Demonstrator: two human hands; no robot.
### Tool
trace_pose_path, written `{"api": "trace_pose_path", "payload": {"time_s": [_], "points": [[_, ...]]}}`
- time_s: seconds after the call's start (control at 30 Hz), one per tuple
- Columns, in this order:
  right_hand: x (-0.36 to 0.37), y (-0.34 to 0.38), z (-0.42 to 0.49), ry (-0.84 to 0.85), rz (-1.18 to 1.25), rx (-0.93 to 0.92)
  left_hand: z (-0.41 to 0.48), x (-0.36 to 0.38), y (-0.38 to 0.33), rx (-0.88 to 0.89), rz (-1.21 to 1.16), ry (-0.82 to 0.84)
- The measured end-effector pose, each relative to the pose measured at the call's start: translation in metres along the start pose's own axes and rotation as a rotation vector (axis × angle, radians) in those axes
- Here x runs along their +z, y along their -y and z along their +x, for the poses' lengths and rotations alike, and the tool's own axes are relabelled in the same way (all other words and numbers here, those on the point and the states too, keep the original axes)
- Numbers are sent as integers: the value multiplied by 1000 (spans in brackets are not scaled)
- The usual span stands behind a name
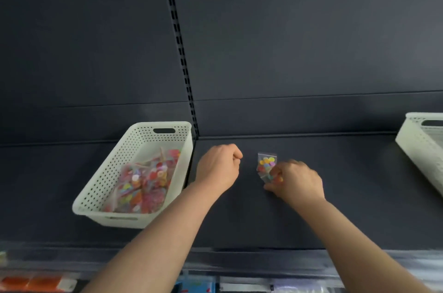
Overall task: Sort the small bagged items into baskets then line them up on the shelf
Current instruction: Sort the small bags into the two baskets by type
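A small clear bag of coloured buttons [266,165] lies on the dark shelf [347,185] right of centre. My right hand [297,181] pinches its lower end with curled fingers. My left hand [220,168] hovers just left of the bag with its fingers curled into a fist and nothing visible in it. A cream perforated basket [103,177] stands at the left of the shelf, holding several bags of coloured buttons [146,182].
A second cream basket [417,141] sits at the right edge, cut off by the frame. A slotted upright [179,53] divides the dark back panel. Below the shelf's front lip, packaged goods [36,282] show on a lower level.
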State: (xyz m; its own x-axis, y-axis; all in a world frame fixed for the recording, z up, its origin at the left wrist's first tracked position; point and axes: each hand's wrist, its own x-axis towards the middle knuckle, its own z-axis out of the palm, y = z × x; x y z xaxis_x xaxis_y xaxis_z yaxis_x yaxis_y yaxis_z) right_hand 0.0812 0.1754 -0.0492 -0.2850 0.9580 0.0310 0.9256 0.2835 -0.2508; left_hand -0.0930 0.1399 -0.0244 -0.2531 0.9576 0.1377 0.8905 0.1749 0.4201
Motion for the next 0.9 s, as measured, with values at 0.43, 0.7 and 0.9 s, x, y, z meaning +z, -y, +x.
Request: {"api": "trace_pose_path", "payload": {"time_s": [0.43, 0.7, 0.9], "points": [[-15, -84, 9, -153, 64, 34, 26, 68, -56, -40, 59, 121], [-10, -88, 26, 4, -21, -38, 13, 56, -60, -71, 94, -49], [-10, -25, 34, -38, 124, -297, -11, -8, -25, -178, 46, -428]]}}
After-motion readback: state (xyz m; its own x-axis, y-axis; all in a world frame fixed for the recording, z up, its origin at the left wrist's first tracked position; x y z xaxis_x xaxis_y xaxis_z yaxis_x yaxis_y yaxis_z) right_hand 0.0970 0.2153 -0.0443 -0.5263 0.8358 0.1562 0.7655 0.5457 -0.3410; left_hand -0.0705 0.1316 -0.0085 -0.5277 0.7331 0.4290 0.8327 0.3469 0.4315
